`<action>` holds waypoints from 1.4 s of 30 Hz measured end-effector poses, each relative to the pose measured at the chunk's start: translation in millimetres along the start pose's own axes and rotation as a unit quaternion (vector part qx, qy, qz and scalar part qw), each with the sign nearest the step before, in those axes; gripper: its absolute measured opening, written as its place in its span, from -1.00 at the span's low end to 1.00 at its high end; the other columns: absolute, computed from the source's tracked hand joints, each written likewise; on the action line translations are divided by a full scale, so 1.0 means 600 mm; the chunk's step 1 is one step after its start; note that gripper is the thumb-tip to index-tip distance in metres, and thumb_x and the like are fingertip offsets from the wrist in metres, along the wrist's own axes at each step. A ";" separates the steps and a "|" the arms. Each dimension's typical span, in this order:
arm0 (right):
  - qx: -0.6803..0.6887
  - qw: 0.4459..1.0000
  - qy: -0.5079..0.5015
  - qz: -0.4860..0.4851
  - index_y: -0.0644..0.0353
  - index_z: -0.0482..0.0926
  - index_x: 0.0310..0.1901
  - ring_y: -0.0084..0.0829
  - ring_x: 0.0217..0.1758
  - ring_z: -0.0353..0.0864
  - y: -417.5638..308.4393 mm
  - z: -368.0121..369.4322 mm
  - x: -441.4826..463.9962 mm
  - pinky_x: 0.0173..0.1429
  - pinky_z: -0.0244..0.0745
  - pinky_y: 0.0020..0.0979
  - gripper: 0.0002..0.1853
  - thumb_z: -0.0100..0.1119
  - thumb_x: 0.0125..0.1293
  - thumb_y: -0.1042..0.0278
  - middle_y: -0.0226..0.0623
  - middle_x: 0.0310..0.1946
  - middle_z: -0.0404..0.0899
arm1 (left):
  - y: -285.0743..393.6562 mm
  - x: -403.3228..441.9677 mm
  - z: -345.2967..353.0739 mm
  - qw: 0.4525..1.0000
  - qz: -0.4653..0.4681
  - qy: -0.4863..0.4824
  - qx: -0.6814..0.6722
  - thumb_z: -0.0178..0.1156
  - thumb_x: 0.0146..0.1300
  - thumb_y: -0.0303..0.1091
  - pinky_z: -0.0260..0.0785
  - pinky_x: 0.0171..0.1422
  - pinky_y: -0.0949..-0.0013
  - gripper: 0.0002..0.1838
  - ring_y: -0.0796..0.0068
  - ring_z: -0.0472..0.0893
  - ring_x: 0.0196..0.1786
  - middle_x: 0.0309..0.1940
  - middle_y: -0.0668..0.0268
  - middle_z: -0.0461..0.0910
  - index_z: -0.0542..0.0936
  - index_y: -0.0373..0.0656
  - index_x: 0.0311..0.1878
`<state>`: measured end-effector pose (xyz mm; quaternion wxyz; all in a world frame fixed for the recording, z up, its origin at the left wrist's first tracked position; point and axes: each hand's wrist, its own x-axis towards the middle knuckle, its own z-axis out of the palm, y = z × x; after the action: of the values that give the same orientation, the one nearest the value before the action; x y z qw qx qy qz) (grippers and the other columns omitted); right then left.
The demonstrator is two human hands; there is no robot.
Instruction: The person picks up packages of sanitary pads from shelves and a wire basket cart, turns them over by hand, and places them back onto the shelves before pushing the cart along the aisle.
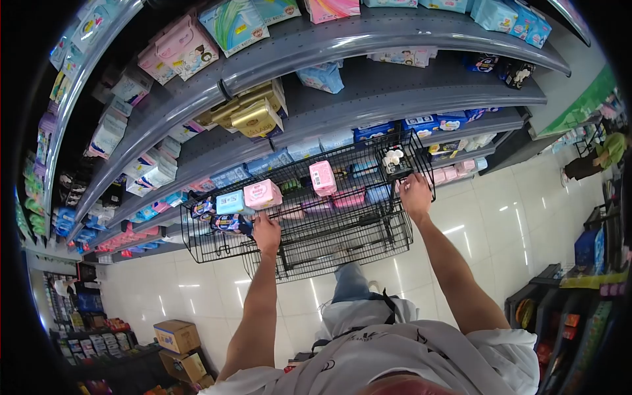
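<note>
A black wire cart (336, 247) stands in front of the shelves, with packs in its upper basket. My left hand (266, 232) is at the basket's near side, just below a pink pack (263, 195) and beside a dark blue pack (227, 223); its fingertips are partly hidden, so its grip cannot be made out. Behind that dark pack lies a light blue pack (230, 202). Another pink pack (322, 178) sits mid-basket. My right hand (415, 195) has its fingers bent at the basket's right end, near a black-and-white pack (394, 160); what it holds is unclear.
Curved grey shelves (395, 33) with packs, some gold (257, 118), rise ahead. Cardboard boxes (178, 336) are stacked at lower left. A person in green (611, 150) is far right. Dark racks (559, 316) stand at lower right.
</note>
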<state>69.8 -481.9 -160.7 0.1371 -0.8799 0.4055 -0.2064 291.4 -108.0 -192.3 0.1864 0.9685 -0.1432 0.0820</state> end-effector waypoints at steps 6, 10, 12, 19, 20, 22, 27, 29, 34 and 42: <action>-0.004 1.000 0.002 0.001 0.19 0.51 -0.35 -0.19 0.00 0.54 -0.001 0.000 0.001 -0.08 0.58 -0.10 -0.87 0.13 0.16 0.33 -0.26 -0.12 0.55 | 0.000 0.003 -0.003 1.000 0.003 -0.013 0.005 0.15 0.10 -0.39 0.43 -0.17 -0.04 -0.86 -0.03 0.57 -0.22 -0.35 0.11 0.52 0.41 -0.17 -0.31; -0.005 1.000 0.002 0.004 0.20 0.51 -0.35 -0.18 -0.01 0.54 -0.003 -0.001 0.002 -0.09 0.58 -0.10 -0.87 0.13 0.16 0.33 -0.25 -0.12 0.55 | 0.001 0.002 -0.002 1.000 -0.002 -0.013 0.007 0.14 0.11 -0.40 0.42 -0.17 -0.05 -0.87 -0.04 0.56 -0.23 -0.35 0.11 0.52 0.40 -0.17 -0.32; -0.002 1.000 -0.002 0.005 0.20 0.51 -0.35 -0.18 -0.01 0.54 -0.004 -0.004 0.002 -0.08 0.58 -0.10 -0.87 0.14 0.16 0.33 -0.25 -0.12 0.56 | 0.000 0.003 -0.001 1.000 -0.001 -0.010 0.007 0.13 0.12 -0.40 0.41 -0.19 -0.06 -0.88 -0.05 0.56 -0.24 -0.35 0.12 0.52 0.39 -0.17 -0.34; 0.002 1.000 0.005 -0.002 0.20 0.52 -0.35 -0.17 -0.02 0.54 -0.003 -0.004 0.001 -0.07 0.57 -0.11 -0.87 0.14 0.17 0.33 -0.25 -0.14 0.56 | 0.000 0.001 0.000 1.000 0.006 0.003 0.010 0.13 0.12 -0.40 0.41 -0.21 -0.06 -0.87 -0.07 0.56 -0.26 -0.36 0.10 0.52 0.39 -0.17 -0.34; 0.003 1.000 0.004 -0.001 0.20 0.52 -0.35 -0.17 -0.02 0.54 -0.002 -0.002 0.001 -0.07 0.57 -0.11 -0.87 0.14 0.17 0.33 -0.25 -0.14 0.56 | -0.001 0.001 0.001 1.000 0.007 0.006 0.011 0.14 0.13 -0.40 0.41 -0.22 -0.06 -0.87 -0.07 0.56 -0.26 -0.36 0.10 0.53 0.39 -0.17 -0.34; 0.002 1.000 0.012 -0.006 0.20 0.51 -0.35 -0.17 -0.03 0.54 0.002 0.001 0.000 -0.08 0.57 -0.11 -0.88 0.14 0.17 0.34 -0.25 -0.15 0.56 | -0.004 0.001 0.003 1.000 0.005 -0.004 0.014 0.14 0.12 -0.40 0.41 -0.19 -0.06 -0.87 -0.05 0.57 -0.24 -0.35 0.11 0.53 0.39 -0.16 -0.32; 0.010 1.000 0.016 -0.008 0.19 0.51 -0.36 -0.18 -0.04 0.54 0.002 0.000 0.001 -0.07 0.55 -0.13 -0.88 0.15 0.16 0.35 -0.25 -0.16 0.56 | -0.005 0.000 0.003 1.000 0.008 -0.016 0.017 0.15 0.11 -0.39 0.42 -0.16 -0.05 -0.86 -0.03 0.57 -0.23 -0.34 0.12 0.52 0.40 -0.15 -0.30; 0.021 0.999 0.020 -0.013 0.19 0.51 -0.35 -0.17 -0.06 0.53 0.001 -0.005 -0.002 -0.07 0.55 -0.14 -0.88 0.18 0.15 0.34 -0.25 -0.20 0.54 | -0.001 -0.001 0.000 1.000 0.003 -0.010 0.013 0.15 0.11 -0.40 0.43 -0.15 -0.03 -0.86 -0.03 0.57 -0.23 -0.33 0.12 0.52 0.41 -0.16 -0.30; 0.019 0.999 0.028 -0.004 0.17 0.52 -0.36 -0.17 -0.02 0.51 -0.003 -0.010 -0.001 -0.05 0.55 -0.14 -0.87 0.19 0.14 0.33 -0.24 -0.20 0.53 | -0.011 -0.001 0.005 1.000 0.010 -0.007 0.015 0.15 0.11 -0.39 0.42 -0.13 -0.03 -0.86 -0.03 0.56 -0.21 -0.32 0.12 0.52 0.42 -0.16 -0.29; 0.020 1.000 0.002 -0.006 0.20 0.53 -0.33 -0.14 0.03 0.53 0.003 -0.008 -0.008 0.02 0.57 -0.14 -0.89 0.15 0.15 0.36 -0.21 -0.15 0.54 | -0.009 0.000 0.005 1.000 0.015 -0.014 0.021 0.14 0.10 -0.40 0.44 -0.14 -0.04 -0.87 -0.05 0.57 -0.22 -0.32 0.10 0.53 0.41 -0.17 -0.31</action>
<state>63.4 -479.5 -158.3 0.1528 -0.8790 0.3959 -0.2173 293.4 -104.4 -196.7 0.1627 0.9710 -0.1584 0.0745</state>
